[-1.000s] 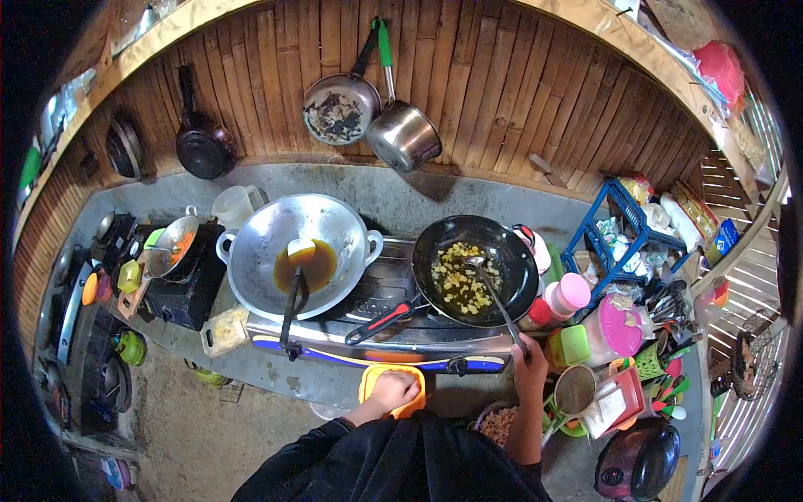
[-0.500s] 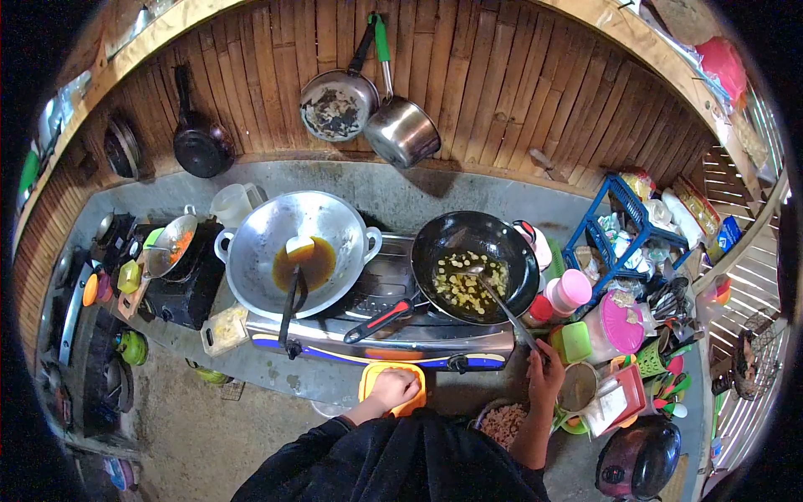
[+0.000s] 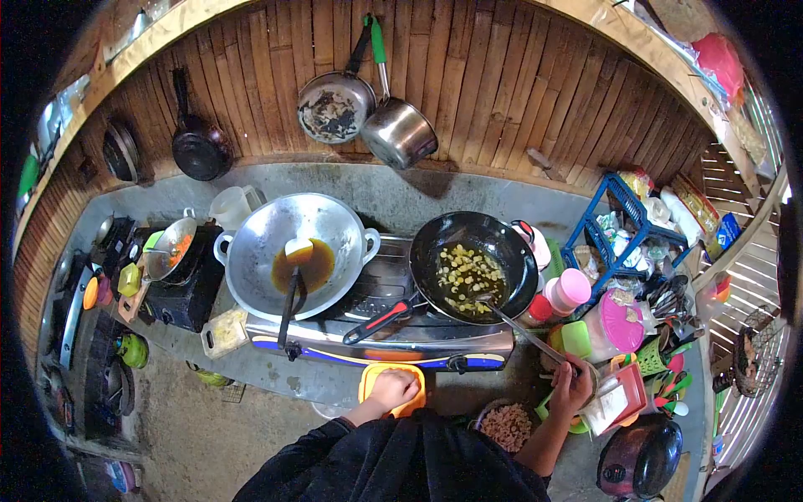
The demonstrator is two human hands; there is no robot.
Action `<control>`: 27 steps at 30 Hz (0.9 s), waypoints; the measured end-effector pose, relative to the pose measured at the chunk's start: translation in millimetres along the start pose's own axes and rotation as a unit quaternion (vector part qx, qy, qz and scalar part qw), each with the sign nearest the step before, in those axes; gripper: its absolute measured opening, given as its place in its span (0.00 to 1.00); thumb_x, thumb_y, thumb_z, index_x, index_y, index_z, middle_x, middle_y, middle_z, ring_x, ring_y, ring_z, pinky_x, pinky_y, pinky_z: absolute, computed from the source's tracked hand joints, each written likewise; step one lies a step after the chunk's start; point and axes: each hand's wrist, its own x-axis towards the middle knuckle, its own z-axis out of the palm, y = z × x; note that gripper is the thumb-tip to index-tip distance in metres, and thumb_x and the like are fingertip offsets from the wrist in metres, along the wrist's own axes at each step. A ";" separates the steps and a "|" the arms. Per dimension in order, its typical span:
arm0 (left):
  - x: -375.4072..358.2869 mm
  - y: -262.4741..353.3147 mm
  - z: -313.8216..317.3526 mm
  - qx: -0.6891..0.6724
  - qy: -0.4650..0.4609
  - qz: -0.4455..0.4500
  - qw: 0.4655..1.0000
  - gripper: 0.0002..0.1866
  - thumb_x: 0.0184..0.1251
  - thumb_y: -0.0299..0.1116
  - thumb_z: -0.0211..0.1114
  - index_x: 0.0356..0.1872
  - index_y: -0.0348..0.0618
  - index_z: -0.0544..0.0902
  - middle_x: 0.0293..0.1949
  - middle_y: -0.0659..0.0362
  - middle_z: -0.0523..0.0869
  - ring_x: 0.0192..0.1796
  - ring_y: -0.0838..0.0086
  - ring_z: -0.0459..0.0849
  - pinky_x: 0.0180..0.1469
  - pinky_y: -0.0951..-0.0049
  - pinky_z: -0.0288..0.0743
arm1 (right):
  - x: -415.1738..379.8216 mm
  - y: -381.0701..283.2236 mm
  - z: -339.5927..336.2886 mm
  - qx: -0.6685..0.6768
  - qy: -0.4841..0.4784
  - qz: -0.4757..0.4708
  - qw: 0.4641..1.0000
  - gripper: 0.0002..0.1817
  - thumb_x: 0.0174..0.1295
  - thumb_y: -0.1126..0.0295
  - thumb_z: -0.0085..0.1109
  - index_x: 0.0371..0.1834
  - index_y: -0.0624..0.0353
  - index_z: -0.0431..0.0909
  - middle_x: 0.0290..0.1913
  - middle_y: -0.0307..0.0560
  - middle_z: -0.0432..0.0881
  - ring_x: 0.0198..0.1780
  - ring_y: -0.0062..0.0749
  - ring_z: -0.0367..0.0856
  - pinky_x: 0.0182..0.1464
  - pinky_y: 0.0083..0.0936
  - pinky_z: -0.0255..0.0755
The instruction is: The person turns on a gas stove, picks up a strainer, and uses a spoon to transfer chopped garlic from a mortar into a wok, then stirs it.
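My right hand (image 3: 572, 383) is closed around the handle of a long metal spatula (image 3: 520, 328). The spatula's head rests inside a black wok (image 3: 517, 251), at the near right edge of pale chopped pieces (image 3: 470, 272) in oil. My left hand (image 3: 395, 391) is curled into a fist over a yellow-orange plastic container (image 3: 417, 407); whatever its fingers hold is hidden. A gas stove (image 3: 393, 347) carries the black wok and, on the left, a large silver wok (image 3: 251, 276) with brown liquid (image 3: 316, 266) and a black-handled turner (image 3: 292, 309) in it.
Below the black wok sits a bowl of reddish-brown grains (image 3: 505, 425). Jars, a pink-lidded tub (image 3: 621, 322) and a blue rack (image 3: 623, 205) crowd the right side. A rice cooker (image 3: 640, 458) stands front right; a cutting board (image 3: 224, 332) lies left of the stove. Pans (image 3: 337, 107) hang on the wall.
My right hand has moved right and slightly down with the spatula, drawing its head from the middle of the pieces toward the wok's near side. The left hand stays put.
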 end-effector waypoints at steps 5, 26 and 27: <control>-0.6 0.8 -1.4 0.020 -0.011 -0.005 1.000 0.12 0.57 0.40 0.56 0.20 0.44 0.76 0.23 0.53 0.82 0.30 0.58 0.81 0.36 0.59 0.73 | 1.4 -8.2 5.4 -0.020 0.011 0.014 1.000 0.10 0.66 0.72 0.53 0.45 0.69 0.74 0.22 0.37 0.72 0.19 0.13 0.65 0.21 0.11 0.58; -1.9 -1.4 0.8 0.023 -0.020 -0.010 0.999 0.12 0.57 0.40 0.56 0.21 0.43 0.76 0.24 0.52 0.82 0.30 0.57 0.81 0.37 0.58 0.73 | -7.4 28.2 72.4 -0.003 -0.126 0.205 0.971 0.20 0.60 0.69 0.59 0.55 0.63 0.75 0.29 0.38 0.79 0.22 0.15 0.69 0.24 0.15 0.65; -1.3 -1.3 0.7 0.024 -0.019 -0.009 0.999 0.12 0.57 0.40 0.56 0.21 0.43 0.76 0.24 0.52 0.82 0.30 0.57 0.81 0.37 0.58 0.73 | -8.0 30.0 71.9 -0.001 -0.130 0.205 0.970 0.20 0.60 0.69 0.59 0.55 0.63 0.75 0.29 0.38 0.79 0.22 0.15 0.69 0.24 0.15 0.65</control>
